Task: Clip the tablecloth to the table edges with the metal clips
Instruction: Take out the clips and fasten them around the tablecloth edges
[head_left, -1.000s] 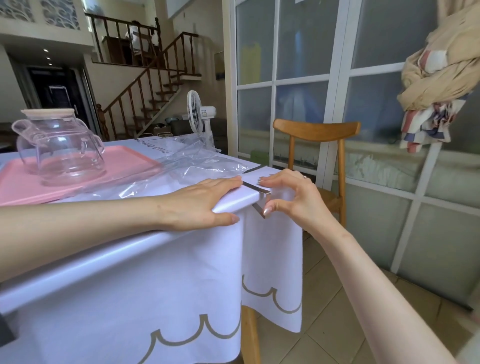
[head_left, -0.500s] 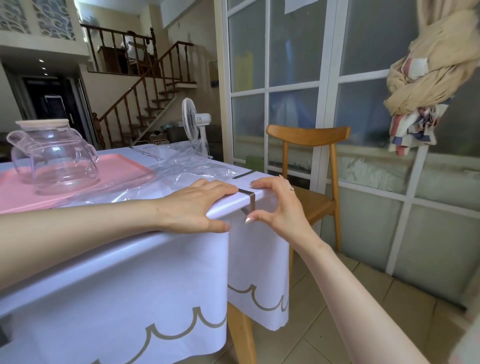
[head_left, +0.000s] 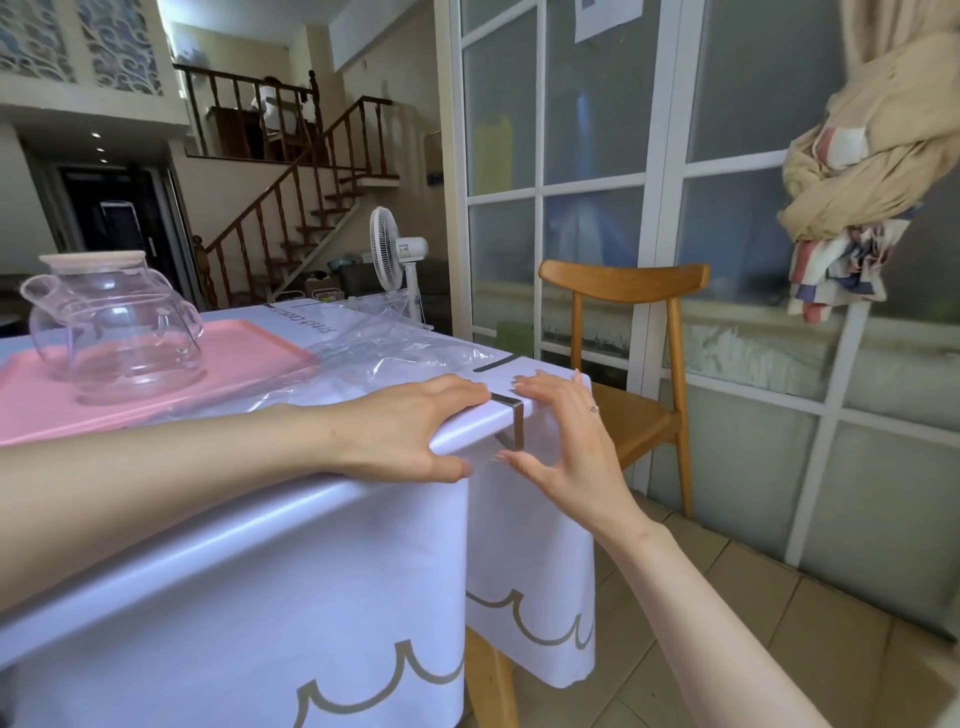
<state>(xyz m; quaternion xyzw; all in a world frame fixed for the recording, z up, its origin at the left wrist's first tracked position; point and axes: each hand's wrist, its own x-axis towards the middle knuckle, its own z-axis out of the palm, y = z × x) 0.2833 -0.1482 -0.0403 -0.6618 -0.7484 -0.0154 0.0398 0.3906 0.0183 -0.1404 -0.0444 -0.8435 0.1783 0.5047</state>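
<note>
A white tablecloth (head_left: 311, 571) with a grey scalloped border covers the table and hangs over its near edge and corner. A metal clip (head_left: 514, 421) sits over the near edge close to the right corner. My left hand (head_left: 405, 426) presses the cloth just left of the clip, fingers flat on top and thumb down the edge. My right hand (head_left: 566, 441) lies right of the clip with straight fingers on the tabletop; its thumb tip touches the clip's lower end. A second clip (head_left: 496, 362) shows as a dark strip on the far right edge.
A glass teapot (head_left: 114, 322) stands on a pink tray (head_left: 249, 343) at the left. Crumpled clear plastic wrap (head_left: 395, 353) lies behind my hands. A wooden chair (head_left: 623, 280) stands past the corner by the glass wall. A fan (head_left: 387, 249) stands behind the table.
The clip has slid fully onto the table edge. My right hand has gone from pinching it to lying spread beside it. My left hand has stayed put.
</note>
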